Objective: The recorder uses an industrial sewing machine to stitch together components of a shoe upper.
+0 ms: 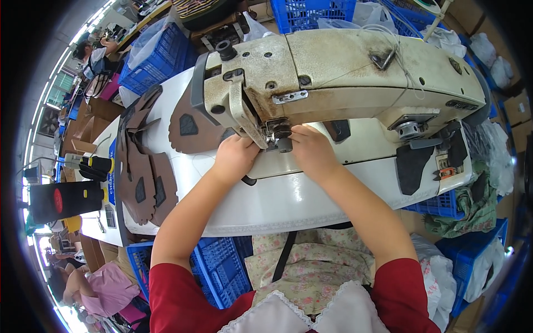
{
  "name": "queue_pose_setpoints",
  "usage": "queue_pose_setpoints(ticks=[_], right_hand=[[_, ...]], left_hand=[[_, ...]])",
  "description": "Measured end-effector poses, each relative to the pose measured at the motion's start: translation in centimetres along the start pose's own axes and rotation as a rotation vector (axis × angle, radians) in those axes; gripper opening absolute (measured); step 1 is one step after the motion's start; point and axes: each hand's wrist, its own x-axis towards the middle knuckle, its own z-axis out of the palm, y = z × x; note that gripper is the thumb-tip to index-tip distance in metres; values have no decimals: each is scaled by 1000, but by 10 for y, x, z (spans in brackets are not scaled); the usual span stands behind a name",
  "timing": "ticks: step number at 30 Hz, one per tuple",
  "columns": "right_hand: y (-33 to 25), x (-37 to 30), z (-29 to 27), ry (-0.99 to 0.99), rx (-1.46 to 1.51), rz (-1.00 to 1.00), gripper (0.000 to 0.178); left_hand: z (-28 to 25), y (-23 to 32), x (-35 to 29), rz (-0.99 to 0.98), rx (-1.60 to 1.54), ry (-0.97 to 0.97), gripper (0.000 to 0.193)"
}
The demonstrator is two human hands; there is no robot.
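Head view: at frame centre, our left hand (237,158) and right hand (315,151) flank the industrial sewing machine's needle assembly (279,130). Fingers curl inward; we cannot tell their opening or grip. The brown panel (209,135) lies upper left of centre.

Some fingertips of left hand (236,159) and right hand (312,151) out of sight, brown piece (204,140) past left hand partly hidden

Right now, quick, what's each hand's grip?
Left hand: fingers curled by the sewing machine; grip can't be told.
Right hand: fingers curled there too; grip can't be told.
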Motion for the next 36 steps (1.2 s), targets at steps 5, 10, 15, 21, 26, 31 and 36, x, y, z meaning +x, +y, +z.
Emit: queue_pose_setpoints(ticks=[5, 10, 15, 21, 26, 31, 36], right_hand=[[1, 0, -2, -2, 32, -5, 14], [-1, 1, -1, -20, 42, 9, 14], [0, 1, -1, -18, 61, 24, 14], [-1, 1, -2, 15, 50, 6, 13], [-1, 1, -3, -22, 23, 14, 13], [-5, -11, -18, 22, 46, -56, 15], [-12, -24, -169, 297, -20, -189, 16]], left_hand=[[0, 1, 1, -5, -2, 7, 12], [-1, 0, 1, -15, -3, 2, 13], [1, 0, 1, -13, 1, 14, 13], [-2, 1, 2, -7, -3, 21, 13], [-7, 5, 3, -26, 6, 36, 16], [-6, 9, 7, -74, -62, -22, 28], [-14, 10, 12, -15, -21, 65, 26]])
